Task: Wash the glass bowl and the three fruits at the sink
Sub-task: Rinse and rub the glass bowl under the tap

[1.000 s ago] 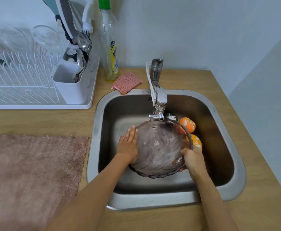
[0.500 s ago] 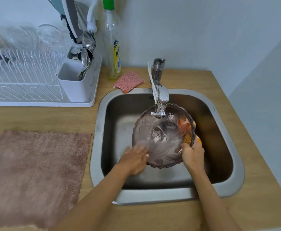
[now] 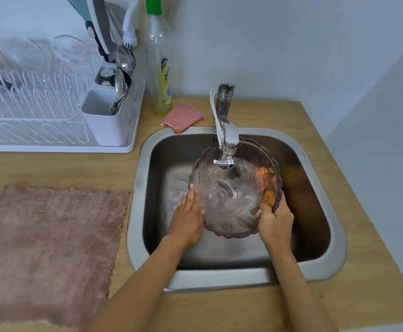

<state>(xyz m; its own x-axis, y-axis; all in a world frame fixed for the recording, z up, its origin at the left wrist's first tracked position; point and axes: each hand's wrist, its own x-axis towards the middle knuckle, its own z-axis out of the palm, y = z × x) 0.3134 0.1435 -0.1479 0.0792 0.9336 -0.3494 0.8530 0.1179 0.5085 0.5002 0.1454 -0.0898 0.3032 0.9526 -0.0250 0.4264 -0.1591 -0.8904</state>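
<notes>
My wooden worktop (image 3: 52,168) carries a pink cloth (image 3: 47,248) near left, dish rack (image 3: 40,121), soap bottle (image 3: 159,75) and scrub pad (image 3: 183,116) far.

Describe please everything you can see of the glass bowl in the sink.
The glass bowl is tinted a smoky pinkish brown, clear, with a scalloped rim and pressed leaf patterns. It is wet and held tilted, opening up toward the camera, under the tap spout inside the steel sink. The right hand grips its near right rim, thumb inside; the left hand lies flat on its left outer wall. Orange fruits show through the glass at the right.
</notes>
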